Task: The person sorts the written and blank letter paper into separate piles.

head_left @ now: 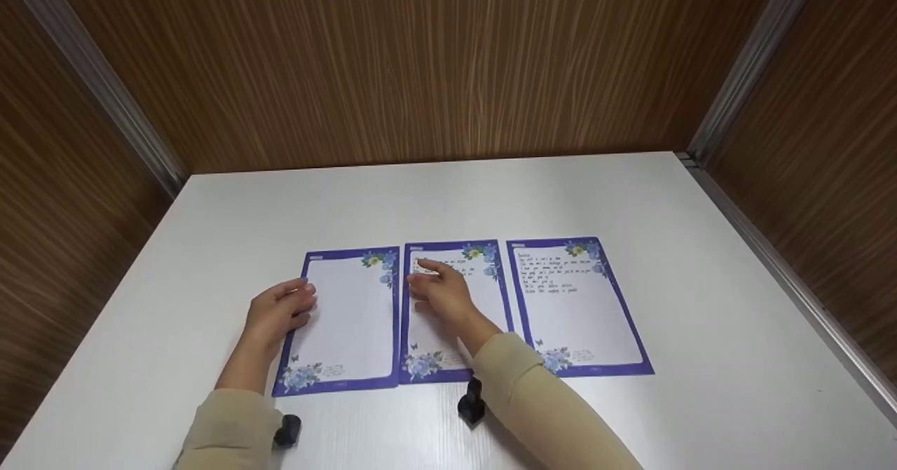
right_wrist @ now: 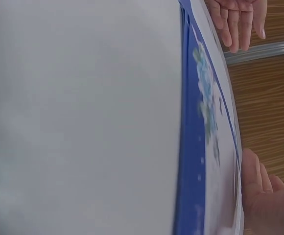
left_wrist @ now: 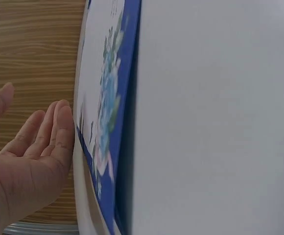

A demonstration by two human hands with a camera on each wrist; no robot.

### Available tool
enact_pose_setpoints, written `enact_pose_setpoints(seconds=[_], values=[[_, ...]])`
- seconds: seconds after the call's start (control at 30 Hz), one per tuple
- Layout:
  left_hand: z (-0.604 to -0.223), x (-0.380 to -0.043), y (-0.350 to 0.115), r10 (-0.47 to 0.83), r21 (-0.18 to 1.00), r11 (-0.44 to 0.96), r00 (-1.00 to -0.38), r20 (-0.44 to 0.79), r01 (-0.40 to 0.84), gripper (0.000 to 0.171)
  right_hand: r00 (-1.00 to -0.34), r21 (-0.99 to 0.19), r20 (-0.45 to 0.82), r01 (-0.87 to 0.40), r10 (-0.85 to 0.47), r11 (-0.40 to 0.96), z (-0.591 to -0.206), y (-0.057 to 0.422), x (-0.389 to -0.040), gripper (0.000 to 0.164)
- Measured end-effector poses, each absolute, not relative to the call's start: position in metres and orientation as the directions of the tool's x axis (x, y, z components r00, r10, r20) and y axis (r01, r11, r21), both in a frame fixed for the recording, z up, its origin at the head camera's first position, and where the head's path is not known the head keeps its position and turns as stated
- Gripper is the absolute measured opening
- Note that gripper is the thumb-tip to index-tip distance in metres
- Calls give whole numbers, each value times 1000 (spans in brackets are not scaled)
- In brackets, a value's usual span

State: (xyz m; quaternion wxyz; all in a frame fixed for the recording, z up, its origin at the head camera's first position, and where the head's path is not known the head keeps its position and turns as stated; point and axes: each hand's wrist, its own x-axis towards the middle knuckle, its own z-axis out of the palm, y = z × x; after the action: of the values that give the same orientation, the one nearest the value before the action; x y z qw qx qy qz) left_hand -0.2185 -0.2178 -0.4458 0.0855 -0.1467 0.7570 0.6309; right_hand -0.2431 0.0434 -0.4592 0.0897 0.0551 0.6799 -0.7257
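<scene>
Three sheets of letter paper with purple-blue floral borders lie side by side. My left hand (head_left: 275, 312) is at the left edge of the left sheet (head_left: 354, 316), which shows no handwriting. Its fingers are loosely bent, with the thumb apart in the left wrist view, and nothing is in its grasp. Over the left part of the middle sheet (head_left: 487, 309) is my right hand (head_left: 447, 295), fingers relaxed and holding nothing; it covers some of the handwritten lines there. Several handwritten lines fill the upper part of the right sheet (head_left: 581, 326).
The sheets lie on a white table (head_left: 434, 200). Wood-grain panels (head_left: 420, 71) stand behind it and at both sides, joined by metal corner strips (head_left: 757, 57). Black wrist-worn devices (head_left: 472, 405) sit by both sleeves.
</scene>
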Motion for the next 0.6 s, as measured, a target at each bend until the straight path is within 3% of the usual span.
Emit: enact_pose_setpoints(seconds=[0.27,0.6], values=[[-449,-226,-195,-100,928,130,-936,-337,-348,55,-978,-978,-206,207,-40,-23,-458,62,-248,53],[-451,-235,-164,-68,931,121,-939,-338,-344,49,-977,-974,-215,215,-15,-72,-458,85,-252,53]])
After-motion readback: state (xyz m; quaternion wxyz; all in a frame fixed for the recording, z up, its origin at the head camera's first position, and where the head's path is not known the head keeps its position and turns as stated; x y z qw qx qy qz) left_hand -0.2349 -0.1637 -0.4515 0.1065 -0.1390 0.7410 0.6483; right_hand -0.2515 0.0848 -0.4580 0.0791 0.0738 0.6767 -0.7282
